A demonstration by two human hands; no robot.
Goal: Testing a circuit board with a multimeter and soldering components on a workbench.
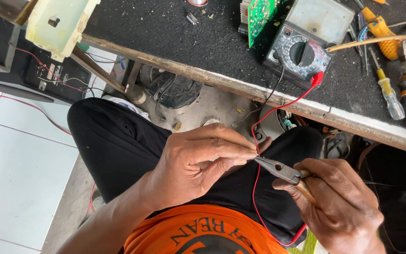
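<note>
My left hand pinches a thin red wire between thumb and fingertips, above my lap in black trousers. My right hand grips the brown handles of needle-nose pliers, whose jaws meet the red wire right at my left fingertips. The red wire runs up to a red plug on an analog multimeter on the bench, and a black lead hangs beside it. The wire's lower part loops down toward my orange shirt.
A dark-topped workbench crosses the upper view, with a green circuit board, several screwdrivers and orange-handled tools at right. A pale plastic casing and a black box with wires sit at upper left. White floor tiles lie at left.
</note>
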